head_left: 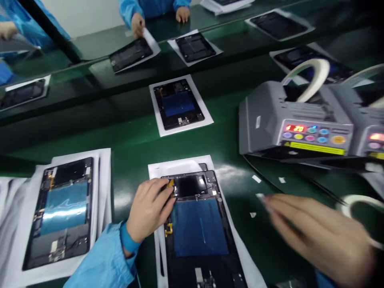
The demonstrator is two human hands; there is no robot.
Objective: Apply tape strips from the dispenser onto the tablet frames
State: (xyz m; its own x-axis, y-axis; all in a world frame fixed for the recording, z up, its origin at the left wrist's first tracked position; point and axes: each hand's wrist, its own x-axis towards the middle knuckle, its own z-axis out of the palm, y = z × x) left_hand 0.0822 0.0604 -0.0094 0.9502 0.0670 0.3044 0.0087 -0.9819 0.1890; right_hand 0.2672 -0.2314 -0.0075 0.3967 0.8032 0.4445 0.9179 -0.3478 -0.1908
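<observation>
We look down on an open tablet housing (198,228) lying on a white paper sheet (180,167) on the green bench (132,160). Its long axis runs from about 12 to 6, tipped slightly toward 11, and a blue panel covers its middle.

The left hand (148,210) is the nearer of our two. It sits against the housing's upper end from the 9 o'clock side, with its fingers (166,196) curled in and their tips at a small yellow tab (171,183). The grip looks narrow, but the hand hides the contact, so we cannot tell whether it holds the tab.

The right hand (318,236) lies well apart at about 3 o'clock from the housing, with its fingers (270,204) stretched toward 9. It is blurred, so we cannot tell the state of its grip, and we see nothing in it.

Between that hand and the housing lie small white scraps (256,179) and what look like tweezers (321,188). A grey tape dispenser (295,120) stands at 2 o'clock, and a second tablet housing (61,212) lies at 9. Across the bench, at 12, are a co-worker's hands (138,25).
</observation>
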